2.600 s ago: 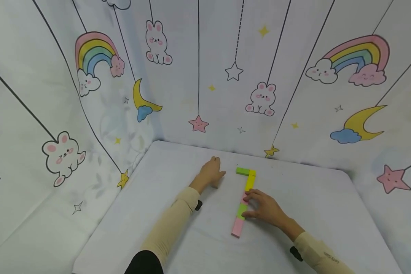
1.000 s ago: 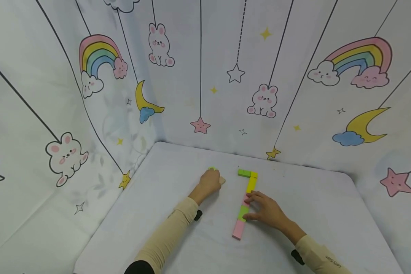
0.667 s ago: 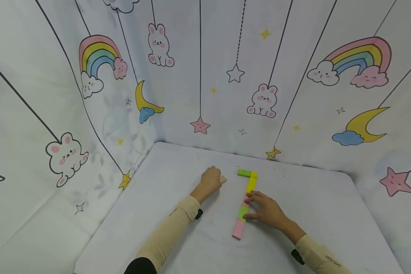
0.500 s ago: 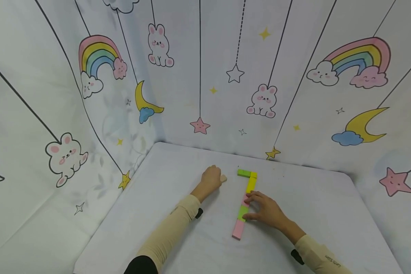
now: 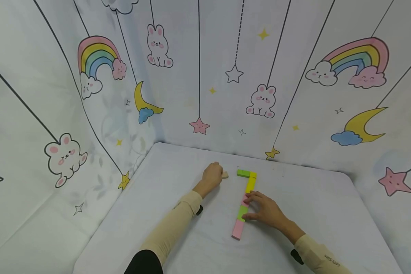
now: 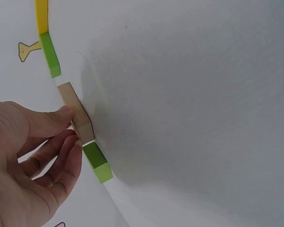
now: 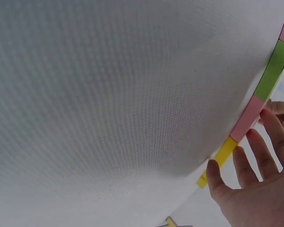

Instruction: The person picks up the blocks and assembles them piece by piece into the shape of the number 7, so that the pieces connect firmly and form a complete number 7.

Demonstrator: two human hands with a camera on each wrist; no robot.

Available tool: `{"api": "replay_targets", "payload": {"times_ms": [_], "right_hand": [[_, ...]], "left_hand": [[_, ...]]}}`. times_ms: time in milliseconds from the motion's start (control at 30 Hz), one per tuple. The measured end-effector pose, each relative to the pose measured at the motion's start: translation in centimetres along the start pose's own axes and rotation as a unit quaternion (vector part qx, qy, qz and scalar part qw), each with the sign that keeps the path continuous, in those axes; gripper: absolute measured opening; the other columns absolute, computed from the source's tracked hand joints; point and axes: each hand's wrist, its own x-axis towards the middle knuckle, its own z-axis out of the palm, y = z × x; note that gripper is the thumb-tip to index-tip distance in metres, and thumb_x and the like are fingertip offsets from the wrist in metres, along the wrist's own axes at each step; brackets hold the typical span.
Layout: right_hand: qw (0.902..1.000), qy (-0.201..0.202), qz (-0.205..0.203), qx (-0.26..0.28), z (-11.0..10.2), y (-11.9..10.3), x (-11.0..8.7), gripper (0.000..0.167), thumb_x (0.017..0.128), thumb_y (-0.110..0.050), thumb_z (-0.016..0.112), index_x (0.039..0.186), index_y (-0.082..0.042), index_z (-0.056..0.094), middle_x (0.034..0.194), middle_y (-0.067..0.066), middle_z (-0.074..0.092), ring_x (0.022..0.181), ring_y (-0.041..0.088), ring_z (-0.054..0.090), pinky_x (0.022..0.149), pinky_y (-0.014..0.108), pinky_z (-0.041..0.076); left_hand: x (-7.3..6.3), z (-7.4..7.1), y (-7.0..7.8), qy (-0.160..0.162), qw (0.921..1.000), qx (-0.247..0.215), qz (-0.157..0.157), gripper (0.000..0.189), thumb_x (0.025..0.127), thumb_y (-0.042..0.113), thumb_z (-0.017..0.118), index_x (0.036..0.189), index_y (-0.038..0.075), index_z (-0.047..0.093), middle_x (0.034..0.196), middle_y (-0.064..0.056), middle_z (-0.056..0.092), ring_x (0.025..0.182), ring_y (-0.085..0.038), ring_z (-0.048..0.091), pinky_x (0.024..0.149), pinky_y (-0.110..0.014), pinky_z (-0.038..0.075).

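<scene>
My left hand point(image 5: 211, 176) pinches a plain wooden block point(image 6: 79, 111) between thumb and fingers. In the left wrist view, a loose green block point(image 6: 100, 166) lies just past the wooden block's near end, a narrow gap between them. To the right a line of coloured blocks runs toward me: a green piece point(image 5: 243, 173) sideways at the far end, yellow point(image 5: 250, 185), pink point(image 5: 244, 199), light green point(image 5: 242, 213) and pink point(image 5: 238, 230). My right hand point(image 5: 265, 208) rests along the line's right side, fingers spread and loosely bent, fingertips at the middle blocks.
All the blocks lie on a white-covered table point(image 5: 305, 213). Behind and to the left stand white cloth walls point(image 5: 178, 95) printed with rabbits, rainbows, moons and stars.
My left hand has shifted slightly away from me and rightward, bringing the wooden block closer to the far green piece. The green block glimpsed behind that hand is now hidden in the head view. The right hand stays put.
</scene>
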Motion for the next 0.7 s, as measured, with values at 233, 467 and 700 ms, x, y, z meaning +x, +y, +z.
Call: {"api": "replay_targets", "payload": {"times_ms": [233, 467, 700], "right_hand": [[1.0000, -0.002, 0.002, 0.005, 0.0, 0.0, 0.0, 0.058, 0.069, -0.055, 0.093, 0.115, -0.024, 0.075, 0.140, -0.003, 0.063, 0.132, 0.027, 0.058, 0.109, 0.052, 0.049], [1.0000, 0.000, -0.003, 0.003, 0.0, 0.2, 0.1, 0.059, 0.069, -0.056, 0.093, 0.115, -0.023, 0.076, 0.139, -0.002, 0.063, 0.130, 0.028, 0.059, 0.108, 0.053, 0.049], [1.0000, 0.000, 0.002, 0.004, 0.0, 0.1, 0.0, 0.058, 0.069, -0.056, 0.093, 0.114, -0.024, 0.076, 0.139, -0.001, 0.064, 0.130, 0.029, 0.059, 0.107, 0.055, 0.050]], "left_hand": [[1.0, 0.6, -0.2, -0.002, 0.9997, 0.019, 0.014, 0.014, 0.098, 0.006, 0.070, 0.101, 0.010, 0.083, 0.099, -0.002, 0.067, 0.096, -0.020, 0.065, 0.079, -0.030, 0.059], [1.8, 1.2, -0.3, 0.000, 0.9990, 0.036, 0.026, 0.016, 0.097, 0.007, 0.071, 0.107, 0.012, 0.083, 0.104, -0.001, 0.069, 0.101, -0.020, 0.065, 0.084, -0.029, 0.059], [2.3, 1.5, -0.1, 0.011, 0.9985, 0.042, 0.033, 0.017, 0.096, 0.008, 0.074, 0.109, 0.014, 0.083, 0.106, 0.000, 0.069, 0.102, -0.019, 0.065, 0.083, -0.028, 0.059]]}}
